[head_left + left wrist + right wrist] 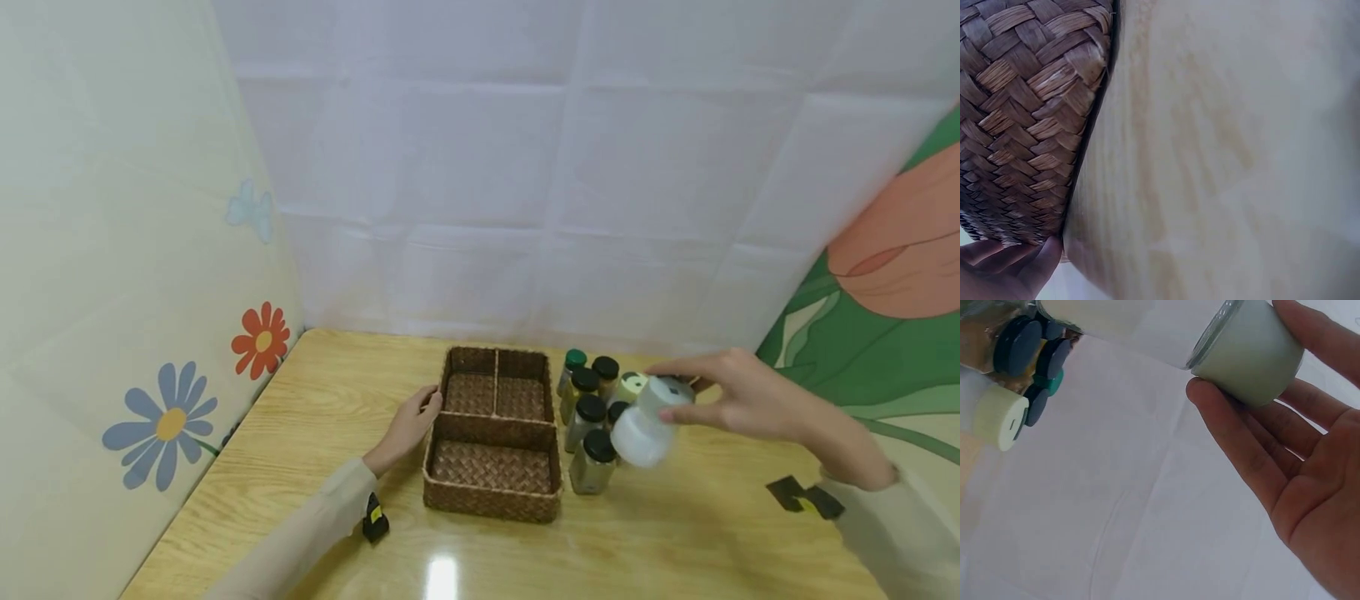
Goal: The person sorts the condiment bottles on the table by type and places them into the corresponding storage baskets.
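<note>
My right hand [738,396] holds a jar of white contents [641,437] by its pale green lid [1250,356], thumb on one side and fingers on the other. The jar is tilted, its body pointing down and left, and looks blurred in the head view. My left hand [408,425] touches the left side of a brown woven basket [491,504], which has two small compartments at the back and one wide one in front. In the left wrist view, the fingers [1041,265] lie against the basket's woven wall [1022,125], low near the table.
Several jars with black lids [598,446] stand close along the basket's right side. Among them are a green-lidded jar [575,358] and a pale-lidded jar [999,417]. A white cloth [465,167] hangs behind the wooden table [345,367], with flower-patterned sheets at both sides.
</note>
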The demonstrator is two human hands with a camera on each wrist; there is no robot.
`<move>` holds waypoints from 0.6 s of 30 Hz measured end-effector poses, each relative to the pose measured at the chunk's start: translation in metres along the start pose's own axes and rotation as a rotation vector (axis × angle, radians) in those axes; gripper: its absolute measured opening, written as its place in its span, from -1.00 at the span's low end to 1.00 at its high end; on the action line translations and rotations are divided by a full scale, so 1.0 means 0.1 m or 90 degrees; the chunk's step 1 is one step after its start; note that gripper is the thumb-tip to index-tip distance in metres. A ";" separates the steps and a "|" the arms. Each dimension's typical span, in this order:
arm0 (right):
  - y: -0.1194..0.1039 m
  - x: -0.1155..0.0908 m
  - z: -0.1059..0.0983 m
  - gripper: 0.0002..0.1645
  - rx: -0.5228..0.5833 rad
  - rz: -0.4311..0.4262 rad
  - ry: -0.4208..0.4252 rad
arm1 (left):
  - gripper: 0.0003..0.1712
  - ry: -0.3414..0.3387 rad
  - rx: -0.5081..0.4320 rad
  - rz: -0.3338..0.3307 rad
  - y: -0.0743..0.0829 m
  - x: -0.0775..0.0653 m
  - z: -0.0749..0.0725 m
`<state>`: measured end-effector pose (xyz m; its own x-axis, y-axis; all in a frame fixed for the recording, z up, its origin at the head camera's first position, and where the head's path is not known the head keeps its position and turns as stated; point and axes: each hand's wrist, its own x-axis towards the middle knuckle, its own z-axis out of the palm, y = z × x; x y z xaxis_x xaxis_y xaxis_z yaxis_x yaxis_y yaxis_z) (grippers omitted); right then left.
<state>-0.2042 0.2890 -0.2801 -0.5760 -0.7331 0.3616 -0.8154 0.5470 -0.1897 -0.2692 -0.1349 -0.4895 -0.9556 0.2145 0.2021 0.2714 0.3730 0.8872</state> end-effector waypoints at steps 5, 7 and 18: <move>-0.03 0.09 -0.02 -0.37 -0.006 0.005 0.001 | -0.42 -0.006 0.002 -0.009 0.02 0.00 0.00; -0.04 0.12 -0.03 -0.36 -0.006 0.004 -0.002 | -0.43 -0.007 0.004 -0.008 0.02 0.00 -0.01; -0.07 0.27 0.01 -0.37 -0.032 -0.009 0.003 | -0.42 -0.008 0.000 0.000 0.00 0.00 -0.01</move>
<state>-0.2139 0.2649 -0.2694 -0.5641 -0.7392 0.3679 -0.8194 0.5563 -0.1386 -0.2692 -0.1357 -0.4892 -0.9539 0.2256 0.1978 0.2722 0.3735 0.8868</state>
